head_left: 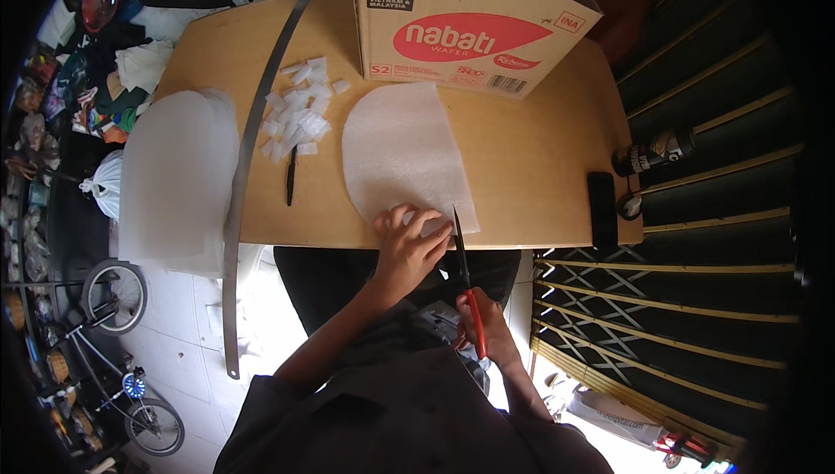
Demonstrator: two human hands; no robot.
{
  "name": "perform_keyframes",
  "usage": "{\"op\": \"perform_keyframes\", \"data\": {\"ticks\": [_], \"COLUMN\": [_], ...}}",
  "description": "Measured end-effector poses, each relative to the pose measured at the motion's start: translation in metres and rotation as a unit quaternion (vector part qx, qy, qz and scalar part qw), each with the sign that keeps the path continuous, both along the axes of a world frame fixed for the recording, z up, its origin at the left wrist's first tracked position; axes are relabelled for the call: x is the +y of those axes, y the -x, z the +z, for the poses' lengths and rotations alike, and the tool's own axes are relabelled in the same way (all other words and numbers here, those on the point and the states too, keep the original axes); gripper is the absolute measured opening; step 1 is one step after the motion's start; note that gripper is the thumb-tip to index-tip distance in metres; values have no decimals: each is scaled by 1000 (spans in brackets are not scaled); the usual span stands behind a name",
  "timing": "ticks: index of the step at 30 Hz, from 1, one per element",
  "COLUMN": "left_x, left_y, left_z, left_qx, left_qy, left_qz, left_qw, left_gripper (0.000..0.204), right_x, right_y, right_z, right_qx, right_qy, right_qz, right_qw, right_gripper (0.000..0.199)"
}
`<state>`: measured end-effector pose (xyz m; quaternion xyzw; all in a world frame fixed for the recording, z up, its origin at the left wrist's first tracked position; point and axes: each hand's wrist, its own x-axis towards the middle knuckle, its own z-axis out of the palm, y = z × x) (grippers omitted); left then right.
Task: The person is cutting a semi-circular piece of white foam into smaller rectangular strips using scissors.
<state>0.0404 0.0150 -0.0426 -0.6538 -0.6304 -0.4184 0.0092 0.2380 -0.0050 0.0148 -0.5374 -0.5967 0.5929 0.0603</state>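
My left hand (407, 243) presses down on the near edge of a white foam sheet (400, 148) lying on the wooden table (539, 152). My right hand (487, 326) grips red-handled scissors (465, 278), whose dark blades point up at the sheet's near right corner. A heap of small white foam squares (297, 117) lies to the left of the sheet, with a black pen (291, 176) beside it.
A large cardboard box (461, 22) stands at the table's far side. A long metal strip (252, 152) curves across the table's left, next to a stack of white foam sheets (174, 178). A black phone (602, 209) and a bottle (652, 152) lie at the right edge. Bicycles (113, 343) stand at lower left.
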Motion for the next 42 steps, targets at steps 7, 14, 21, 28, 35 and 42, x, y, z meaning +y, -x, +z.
{"op": "perform_keyframes", "data": {"ticks": [7, 14, 21, 28, 35, 42], "left_x": [4, 5, 6, 8, 6, 0], "left_y": [2, 3, 2, 1, 2, 2], "left_z": [-10, -12, -14, -10, -8, -2], "left_qx": [7, 15, -7, -51, -74, -114], "left_qy": [-59, -63, -61, -45, -24, -11], "left_qz": [-43, -51, -45, -28, -35, -72], "left_qw": [997, 997, 997, 997, 996, 991], "left_gripper": [23, 20, 19, 13, 9, 7], "right_x": [-1, -2, -4, -7, -8, 2], "right_y": [6, 10, 2, 4, 4, 17], "right_z": [6, 9, -8, -6, -15, -6], "right_qx": [-59, -63, -53, -9, -14, -3], "right_qy": [-56, -59, -86, -27, -1, 23], "right_qz": [3, -2, 21, 4, 31, 10], "right_qw": [997, 996, 995, 1000, 999, 1000], "right_gripper": [41, 44, 63, 56, 67, 68]}}
